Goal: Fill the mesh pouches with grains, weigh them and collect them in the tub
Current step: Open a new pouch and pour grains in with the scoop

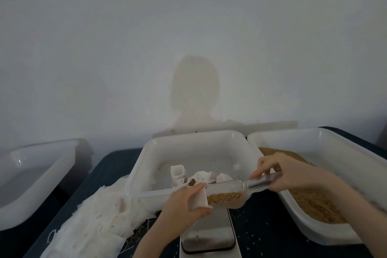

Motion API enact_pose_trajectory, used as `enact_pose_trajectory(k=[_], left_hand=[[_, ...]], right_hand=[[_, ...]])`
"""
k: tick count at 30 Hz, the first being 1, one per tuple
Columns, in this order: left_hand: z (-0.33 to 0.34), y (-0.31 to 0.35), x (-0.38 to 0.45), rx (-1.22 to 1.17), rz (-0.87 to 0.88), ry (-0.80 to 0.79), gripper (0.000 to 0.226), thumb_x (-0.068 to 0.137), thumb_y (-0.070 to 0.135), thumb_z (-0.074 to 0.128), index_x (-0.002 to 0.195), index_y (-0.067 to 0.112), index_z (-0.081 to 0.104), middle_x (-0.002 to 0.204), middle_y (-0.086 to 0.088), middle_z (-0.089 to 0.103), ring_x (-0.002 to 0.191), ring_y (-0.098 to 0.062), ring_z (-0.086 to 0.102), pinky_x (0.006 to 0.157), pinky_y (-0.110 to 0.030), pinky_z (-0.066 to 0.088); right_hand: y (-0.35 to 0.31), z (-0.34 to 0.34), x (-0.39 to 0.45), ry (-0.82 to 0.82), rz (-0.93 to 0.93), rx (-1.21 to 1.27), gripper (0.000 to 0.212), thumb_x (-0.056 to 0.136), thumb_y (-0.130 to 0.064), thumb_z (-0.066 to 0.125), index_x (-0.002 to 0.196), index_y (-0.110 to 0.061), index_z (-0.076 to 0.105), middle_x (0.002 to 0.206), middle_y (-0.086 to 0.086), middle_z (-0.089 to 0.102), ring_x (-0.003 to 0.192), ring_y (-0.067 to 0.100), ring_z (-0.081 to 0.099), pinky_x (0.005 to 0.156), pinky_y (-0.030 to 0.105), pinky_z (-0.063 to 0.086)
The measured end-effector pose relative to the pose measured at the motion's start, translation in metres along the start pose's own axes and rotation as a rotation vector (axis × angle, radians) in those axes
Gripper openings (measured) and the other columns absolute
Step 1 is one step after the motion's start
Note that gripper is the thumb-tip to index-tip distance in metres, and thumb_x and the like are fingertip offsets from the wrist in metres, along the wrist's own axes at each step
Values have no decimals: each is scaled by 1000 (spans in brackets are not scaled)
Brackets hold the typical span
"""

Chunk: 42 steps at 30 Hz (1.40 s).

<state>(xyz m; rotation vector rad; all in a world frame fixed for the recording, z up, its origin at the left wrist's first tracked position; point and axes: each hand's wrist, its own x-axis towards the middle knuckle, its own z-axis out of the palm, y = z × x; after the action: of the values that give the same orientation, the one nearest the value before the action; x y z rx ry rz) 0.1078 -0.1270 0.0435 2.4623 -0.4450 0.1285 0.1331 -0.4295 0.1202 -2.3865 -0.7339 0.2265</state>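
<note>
Nearest the camera, a white scale sits on the dark worktop, its front cut off by the bottom edge and its display too dim to read. Beside it on the left lies a loose heap of empty mesh pouches. Above the scale, the left hand pinches one mesh pouch with curled fingers, its mouth facing right. The right hand grips the handle of a clear scoop, fingers wrapped round it. The scoop's long axis runs left to right, its open end pointing into the pouch, with grains inside. Behind stands the middle tub holding a few filled pouches, partly hidden by the hands. To the right is the grain tub; far left, a blurred tub.
</note>
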Motion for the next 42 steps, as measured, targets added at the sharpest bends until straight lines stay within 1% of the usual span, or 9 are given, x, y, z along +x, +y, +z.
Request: enact_pose_trajectory(k=[7, 13, 16, 19, 24, 29, 34, 37, 42], left_hand=[[14, 2, 3, 50, -49, -3, 74, 77, 54, 67, 141, 33, 37, 130, 16, 45, 109, 2, 38, 93, -16, 32], [23, 7, 5, -62, -102, 32, 57, 74, 50, 71, 124, 33, 50, 100, 30, 50, 93, 9, 50, 79, -4, 42], [26, 10, 7, -58, -98, 84, 53, 75, 49, 71, 121, 31, 53, 94, 33, 47, 87, 11, 49, 70, 4, 35], [29, 12, 6, -91, -94, 103, 43, 74, 49, 71, 109, 40, 47, 95, 32, 50, 84, 16, 48, 72, 4, 34], [38, 15, 4, -146, -107, 128, 29, 72, 47, 73, 86, 34, 52, 81, 16, 60, 76, 9, 53, 66, -10, 40], [39, 16, 4, -148, -134, 141, 30, 72, 50, 70, 84, 39, 45, 89, 17, 60, 81, 6, 53, 68, -8, 42], [35, 15, 3, -171, -128, 191, 62, 75, 51, 71, 129, 31, 48, 105, 32, 44, 95, 10, 45, 73, -3, 34], [30, 13, 3, -168, -106, 204, 65, 75, 48, 71, 132, 28, 48, 103, 31, 46, 93, 9, 47, 72, -2, 36], [26, 14, 4, -258, -102, 252, 40, 77, 29, 76, 112, 34, 58, 90, 18, 60, 75, 3, 55, 69, -7, 42]], right_hand=[[-30, -6, 6, 52, 1, -262, 36, 66, -30, 74, 80, -62, 64, 90, -32, 60, 85, -8, 55, 70, 10, 45], [-67, -12, 18, 187, 22, -741, 33, 84, -31, 67, 115, -42, 65, 115, -19, 62, 109, 5, 56, 89, 24, 41], [-82, -9, 26, 187, -70, -892, 37, 94, -17, 55, 125, -34, 60, 128, -16, 57, 123, 5, 46, 115, 25, 0], [-103, 2, 32, 258, -145, -1078, 42, 92, -4, 44, 118, -30, 63, 120, -9, 58, 121, 11, 44, 104, 34, -33], [-128, 24, 32, 411, -299, -1386, 45, 63, 5, 39, 59, -33, 63, 67, -14, 58, 80, 7, 62, 113, 49, 28], [-131, 29, 35, 405, -325, -1471, 38, 63, 3, 43, 51, -30, 57, 65, -11, 57, 78, 10, 62, 112, 49, 29], [-117, 18, 34, 411, -236, -1410, 33, 57, -1, 67, 60, -34, 68, 69, -14, 62, 79, 7, 63, 108, 50, 35], [-98, 5, 26, 418, -190, -1199, 37, 54, -8, 82, 78, -34, 75, 82, -9, 68, 85, 13, 66, 101, 48, 43], [-49, -2, 15, 217, -23, -1000, 51, 97, -10, 46, 139, -38, 42, 134, -12, 47, 122, 10, 42, 96, 25, 33]])
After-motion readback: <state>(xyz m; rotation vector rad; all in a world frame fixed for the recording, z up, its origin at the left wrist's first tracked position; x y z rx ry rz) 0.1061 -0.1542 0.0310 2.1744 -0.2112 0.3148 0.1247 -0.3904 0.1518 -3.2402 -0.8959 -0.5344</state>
